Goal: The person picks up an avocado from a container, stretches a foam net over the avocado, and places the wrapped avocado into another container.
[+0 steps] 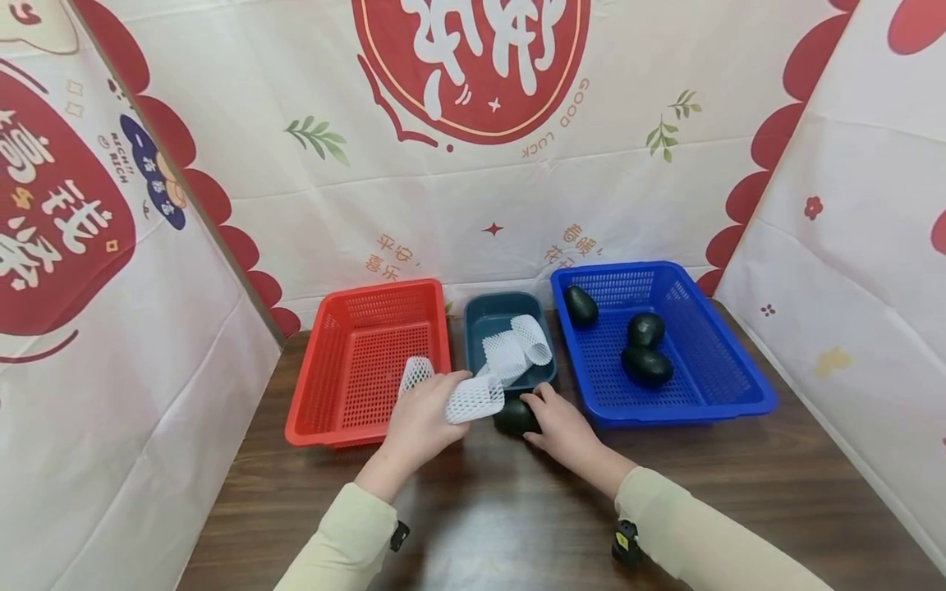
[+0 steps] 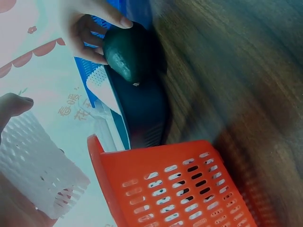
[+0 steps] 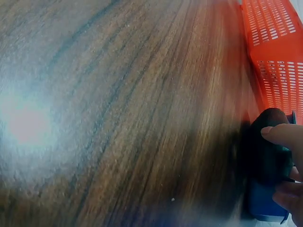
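Note:
My left hand [image 1: 423, 414] holds a white foam net sleeve [image 1: 475, 400] by its end, in front of the red basket and the teal tray. The sleeve looks hollow in the left wrist view, where the thumb [image 2: 19, 104] lies along it. My right hand [image 1: 567, 431] grips a dark green avocado [image 1: 515, 417] just in front of the teal tray [image 1: 473, 308]. In the left wrist view the thumb and fingers are around the avocado's end [image 2: 125, 54]. The right wrist view shows it at the right edge, partly covered by the fingers.
A red basket [image 1: 306, 402] on the left holds a white foam-netted item [image 1: 416, 373]. More foam nets [image 1: 510, 355] lie in the teal tray. In the blue basket [image 1: 709, 369] on the right are several avocados [image 1: 647, 366]. A printed cloth backdrop [image 1: 473, 205] stands behind the wooden table [image 1: 480, 525].

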Tool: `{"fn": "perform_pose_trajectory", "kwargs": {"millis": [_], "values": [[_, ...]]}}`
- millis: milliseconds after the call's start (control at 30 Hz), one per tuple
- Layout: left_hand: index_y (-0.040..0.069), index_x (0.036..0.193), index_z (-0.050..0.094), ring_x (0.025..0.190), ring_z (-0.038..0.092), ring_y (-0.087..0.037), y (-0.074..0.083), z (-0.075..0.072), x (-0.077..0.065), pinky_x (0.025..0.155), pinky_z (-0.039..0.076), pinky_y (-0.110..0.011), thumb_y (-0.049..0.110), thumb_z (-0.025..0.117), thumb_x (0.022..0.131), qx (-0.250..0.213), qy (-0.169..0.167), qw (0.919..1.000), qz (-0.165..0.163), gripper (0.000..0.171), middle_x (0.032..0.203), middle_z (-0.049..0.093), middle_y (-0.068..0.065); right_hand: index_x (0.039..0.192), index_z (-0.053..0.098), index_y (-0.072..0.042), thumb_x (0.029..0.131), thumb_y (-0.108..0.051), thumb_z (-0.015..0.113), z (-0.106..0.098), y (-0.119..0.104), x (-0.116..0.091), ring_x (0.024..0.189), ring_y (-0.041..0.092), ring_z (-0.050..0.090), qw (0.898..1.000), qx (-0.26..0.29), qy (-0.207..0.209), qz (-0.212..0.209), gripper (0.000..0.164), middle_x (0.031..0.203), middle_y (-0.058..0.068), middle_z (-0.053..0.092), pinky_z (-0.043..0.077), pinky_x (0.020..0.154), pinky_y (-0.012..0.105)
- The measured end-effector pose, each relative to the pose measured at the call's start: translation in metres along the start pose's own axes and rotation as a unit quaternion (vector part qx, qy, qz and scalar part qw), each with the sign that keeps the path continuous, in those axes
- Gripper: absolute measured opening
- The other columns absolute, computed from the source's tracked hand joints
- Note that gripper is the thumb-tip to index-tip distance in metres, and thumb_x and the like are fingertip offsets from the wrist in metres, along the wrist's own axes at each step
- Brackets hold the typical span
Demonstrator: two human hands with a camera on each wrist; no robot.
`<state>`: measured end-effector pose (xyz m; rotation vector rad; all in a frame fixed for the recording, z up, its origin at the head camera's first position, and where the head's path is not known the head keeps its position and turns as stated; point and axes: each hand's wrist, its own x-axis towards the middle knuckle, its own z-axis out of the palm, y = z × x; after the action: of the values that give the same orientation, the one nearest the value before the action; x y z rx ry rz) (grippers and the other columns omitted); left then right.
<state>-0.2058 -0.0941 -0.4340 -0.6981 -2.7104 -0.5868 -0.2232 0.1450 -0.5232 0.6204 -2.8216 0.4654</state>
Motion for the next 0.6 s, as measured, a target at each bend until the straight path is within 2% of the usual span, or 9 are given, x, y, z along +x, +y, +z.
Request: {"fn": "perform_pose_trajectory", "kwargs": {"millis": [200,400,600], "values": [[0.024,0.121,0.05,0.088,0.051,-0.009,0.0018,0.0014,0.0004,0.074,0.046,-0.034,0.035,0.076,0.065,-0.004,0.001,1.0,-0.006,0.063,0.106,0.057,0.008,0.115,0.052,-0.009,0.062,-0.026,0.082,0.0035,-0.0036,-0.0003,0.088,0.021,0.054,0.999,0.032,0.002,0.003,0.063,0.107,0.007,0.041,0.047,0.077,0.037],[0.025,0.123,0.048,0.088,0.051,-0.01,0.0034,0.0005,0.0016,0.076,0.046,-0.036,0.036,0.076,0.067,-0.015,-0.006,0.9997,-0.019,0.064,0.108,0.056,0.007,0.112,0.053,-0.009,0.061,-0.027,0.082,0.0062,-0.0039,0.0004,0.097,0.025,0.051,0.999,0.032,0.005,-0.016,0.061,0.104,0.007,0.052,0.042,0.083,0.039],[0.027,0.124,0.047,0.091,0.05,-0.009,0.0031,0.0021,0.002,0.077,0.046,-0.036,0.037,0.075,0.067,-0.02,-0.009,0.9992,-0.033,0.064,0.11,0.055,0.008,0.111,0.055,-0.015,0.06,-0.034,0.081,0.0037,-0.003,-0.0025,0.091,0.018,0.053,0.998,0.058,-0.011,0.025,0.06,0.101,0.001,0.052,0.045,0.079,0.036]]}}
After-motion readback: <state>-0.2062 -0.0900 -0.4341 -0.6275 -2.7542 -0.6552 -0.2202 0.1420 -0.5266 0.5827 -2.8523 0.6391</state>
